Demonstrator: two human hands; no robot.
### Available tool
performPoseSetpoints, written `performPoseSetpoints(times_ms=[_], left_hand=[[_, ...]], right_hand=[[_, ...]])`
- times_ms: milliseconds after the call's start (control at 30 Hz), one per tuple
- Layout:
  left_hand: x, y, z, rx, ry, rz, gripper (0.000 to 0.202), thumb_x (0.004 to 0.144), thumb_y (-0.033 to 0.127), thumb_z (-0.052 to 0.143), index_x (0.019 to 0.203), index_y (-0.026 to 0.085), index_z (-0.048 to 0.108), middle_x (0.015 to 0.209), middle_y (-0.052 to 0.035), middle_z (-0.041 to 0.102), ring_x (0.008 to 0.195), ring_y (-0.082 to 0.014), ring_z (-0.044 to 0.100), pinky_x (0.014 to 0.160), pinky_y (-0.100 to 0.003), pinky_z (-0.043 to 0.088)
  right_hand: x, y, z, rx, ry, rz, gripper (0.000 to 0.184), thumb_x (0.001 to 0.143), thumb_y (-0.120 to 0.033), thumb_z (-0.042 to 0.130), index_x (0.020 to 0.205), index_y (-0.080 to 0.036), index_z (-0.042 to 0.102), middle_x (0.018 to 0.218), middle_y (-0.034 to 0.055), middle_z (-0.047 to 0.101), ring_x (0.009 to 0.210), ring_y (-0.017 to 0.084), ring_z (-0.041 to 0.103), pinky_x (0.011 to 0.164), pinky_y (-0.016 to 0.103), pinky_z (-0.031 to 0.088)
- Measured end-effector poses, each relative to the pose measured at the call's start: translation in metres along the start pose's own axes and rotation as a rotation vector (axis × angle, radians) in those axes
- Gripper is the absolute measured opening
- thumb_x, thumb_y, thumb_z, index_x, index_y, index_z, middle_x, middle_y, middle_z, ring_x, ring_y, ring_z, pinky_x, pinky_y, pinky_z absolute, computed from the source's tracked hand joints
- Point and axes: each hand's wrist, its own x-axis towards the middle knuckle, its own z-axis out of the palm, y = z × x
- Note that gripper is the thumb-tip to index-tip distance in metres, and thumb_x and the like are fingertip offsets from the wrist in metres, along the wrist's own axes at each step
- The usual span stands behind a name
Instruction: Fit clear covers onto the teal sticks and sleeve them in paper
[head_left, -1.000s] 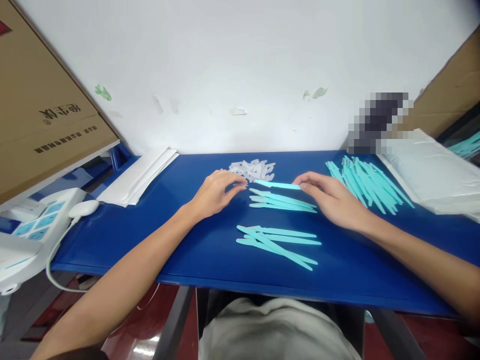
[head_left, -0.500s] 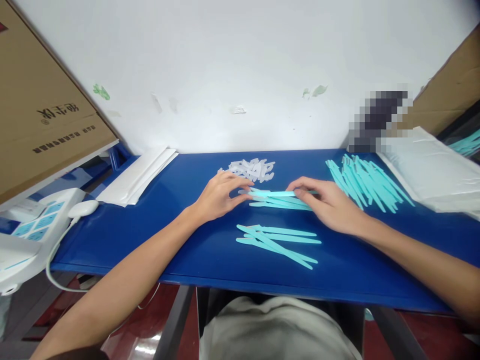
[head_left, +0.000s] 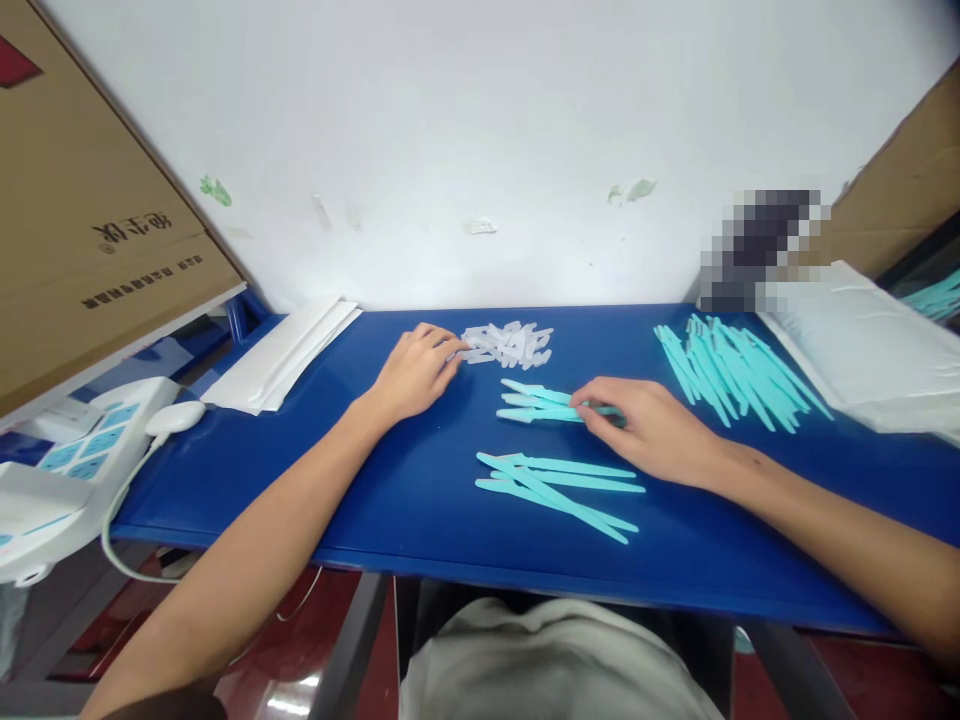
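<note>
On the blue table my left hand reaches to the left edge of a small heap of clear plastic caps, its fingertips curled at the nearest caps. My right hand lies palm down over the right end of a short stack of teal sticks, fingers pressing on them. A second group of teal sticks lies nearer to me, touched by neither hand.
A large pile of teal sticks lies at the right back, beside white padded bags. White flat sleeves lie at the left back. A cardboard box and a white device stand at the left.
My right hand has laid the teal stick it held onto the middle stack and rests on it. My left hand has moved back and left, from the stack to the clear caps.
</note>
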Motion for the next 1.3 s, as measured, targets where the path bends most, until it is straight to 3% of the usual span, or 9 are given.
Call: performPoseSetpoints(times_ms=[100,200,367,633,800,933,1033,1133,1300], left_hand=[[-0.004,-0.02,0.0,0.086,-0.105,-0.095,0.039,0.102,0.022,0.039,0.127,0.016,0.068,0.127,-0.0147,0.069,0.117,-0.0351,0.056,0.093,-0.051,0.046],[-0.007,-0.028,0.0,0.084,-0.175,-0.095,0.043,0.1,0.017,0.036,0.132,0.018,0.065,0.134,-0.0129,0.067,0.122,-0.0352,0.057,0.095,-0.053,0.047],[-0.007,-0.03,0.006,0.042,-0.202,-0.081,0.047,0.097,0.013,0.037,0.138,0.019,0.06,0.143,-0.0114,0.062,0.132,-0.032,0.055,0.103,-0.051,0.046],[-0.005,-0.035,0.002,0.089,-0.159,-0.062,0.041,0.091,0.016,0.046,0.123,0.02,0.072,0.12,-0.0113,0.074,0.108,-0.0318,0.067,0.091,-0.046,0.05],[-0.005,-0.034,-0.004,0.093,-0.187,0.017,0.035,0.092,0.02,0.047,0.106,0.019,0.078,0.11,-0.0121,0.074,0.097,-0.029,0.065,0.084,-0.044,0.051],[-0.006,-0.031,-0.007,0.059,-0.167,0.047,0.033,0.095,0.024,0.046,0.098,0.019,0.078,0.116,-0.0124,0.071,0.104,-0.0294,0.063,0.087,-0.044,0.051],[-0.005,-0.026,-0.01,-0.019,-0.209,0.048,0.031,0.096,0.025,0.046,0.099,0.019,0.077,0.107,-0.0109,0.074,0.097,-0.0277,0.066,0.085,-0.042,0.052],[-0.005,-0.016,-0.013,-0.042,-0.219,0.067,0.03,0.098,0.026,0.047,0.107,0.019,0.075,0.1,-0.0104,0.075,0.09,-0.0264,0.068,0.08,-0.039,0.052],[-0.004,0.0,-0.011,0.001,-0.193,0.124,0.035,0.1,0.022,0.045,0.126,0.018,0.068,0.1,-0.0111,0.074,0.09,-0.0257,0.07,0.079,-0.038,0.053]], right_hand=[[-0.001,0.0,0.001,-0.128,0.088,-0.007,0.027,0.096,-0.038,0.053,0.094,-0.02,0.073,0.095,0.0065,0.074,0.084,0.022,0.068,0.068,0.033,0.047],[-0.002,-0.005,-0.003,-0.162,0.161,0.047,0.026,0.086,-0.045,0.065,0.09,-0.021,0.073,0.095,0.0059,0.074,0.081,0.022,0.068,0.064,0.033,0.046],[-0.005,-0.012,-0.009,-0.107,0.16,0.001,0.027,0.088,-0.044,0.058,0.091,-0.019,0.07,0.089,0.0071,0.073,0.08,0.024,0.067,0.07,0.036,0.046],[-0.004,-0.008,-0.002,-0.097,-0.043,-0.206,0.017,0.092,-0.026,0.056,0.087,-0.02,0.071,0.079,0.0043,0.068,0.066,0.016,0.059,0.06,0.029,0.04],[-0.001,-0.006,0.002,-0.092,-0.083,-0.118,0.019,0.094,-0.027,0.053,0.085,-0.021,0.069,0.075,0.0021,0.065,0.061,0.014,0.055,0.057,0.028,0.036],[0.0,-0.01,-0.001,-0.038,-0.089,-0.132,0.025,0.096,-0.032,0.052,0.082,-0.021,0.069,0.066,0.0008,0.06,0.06,0.015,0.052,0.069,0.032,0.039],[-0.002,-0.016,-0.008,-0.017,-0.176,-0.133,0.03,0.097,-0.041,0.054,0.082,-0.022,0.071,0.055,-0.0009,0.052,0.061,0.016,0.049,0.072,0.035,0.039],[-0.006,-0.018,-0.012,-0.004,-0.271,-0.106,0.028,0.092,-0.047,0.06,0.088,-0.024,0.075,0.053,0.001,0.05,0.073,0.022,0.054,0.062,0.03,0.037],[-0.006,-0.012,-0.015,-0.024,-0.34,-0.102,0.023,0.091,-0.039,0.06,0.09,-0.023,0.076,0.05,0.0005,0.051,0.069,0.022,0.056,0.059,0.03,0.039]])
